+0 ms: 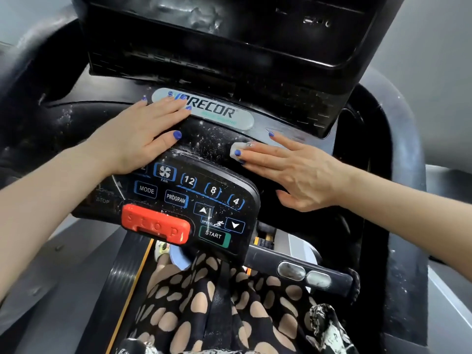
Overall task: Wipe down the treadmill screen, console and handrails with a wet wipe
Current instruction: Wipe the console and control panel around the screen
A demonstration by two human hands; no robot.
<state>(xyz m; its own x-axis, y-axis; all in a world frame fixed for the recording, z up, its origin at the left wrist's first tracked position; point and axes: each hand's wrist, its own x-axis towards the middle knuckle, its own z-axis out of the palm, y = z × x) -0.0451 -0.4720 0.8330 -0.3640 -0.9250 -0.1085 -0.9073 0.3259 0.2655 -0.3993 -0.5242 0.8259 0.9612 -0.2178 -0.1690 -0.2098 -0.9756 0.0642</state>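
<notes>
the big black treadmill console fills most of the view, and it is dusty with little white specks. at the top is the dark screen, with smeary marks on it. a thick black handrail curves round on the left side. lower down sits the button panel, with keys that say fan, mode, program, 12, 8, 4 and start. a short bar with two silver oval pads sticks out from under the panel to the right. under all of it you can see the person's spotted black clothes and the dark belt of the treadmill. the left hand lies flat and loose on the console, fingers spread, holding nothing, and its fingertips rest on the end of the pale oval name badge. the right hand is also flat, palm down, just right of the panel. its fingertips press a small white wet wipe onto the console, below the badge and just above the top edge of the panel. only a bit of the wipe peeks out from under the blue nails. the red stop button sits at the bottom left of the panel.
</notes>
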